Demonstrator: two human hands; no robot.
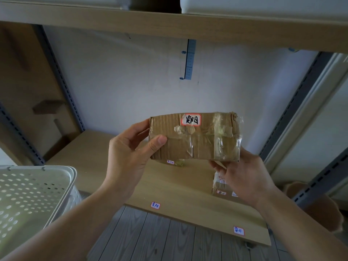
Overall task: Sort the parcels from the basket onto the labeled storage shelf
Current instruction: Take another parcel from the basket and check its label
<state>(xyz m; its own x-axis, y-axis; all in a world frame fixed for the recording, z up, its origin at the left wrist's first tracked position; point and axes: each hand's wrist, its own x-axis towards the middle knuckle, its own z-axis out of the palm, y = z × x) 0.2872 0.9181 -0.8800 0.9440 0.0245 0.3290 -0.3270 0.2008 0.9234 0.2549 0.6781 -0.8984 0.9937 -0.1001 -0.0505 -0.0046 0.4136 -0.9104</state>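
Note:
I hold a brown cardboard parcel (194,138) wrapped in clear tape, with a red-bordered handwritten label on its top edge, up in front of the shelf. My left hand (130,155) grips its left end, thumb on the front face. My right hand (243,176) supports its lower right corner from below. The wooden shelf board (169,187) lies under it, with small red-bordered labels (155,205) on its front edge. Another parcel (220,187) sits on the board at the right, partly hidden by my right hand. The white perforated basket (35,193) stands at the lower left.
A second label (238,231) marks the board's right front edge. A small tag and scrap (174,162) lie on the board behind the held parcel. An upper shelf (169,27) carries white bins. Grey slotted uprights (62,80) frame the bay. Grey plank floor lies below.

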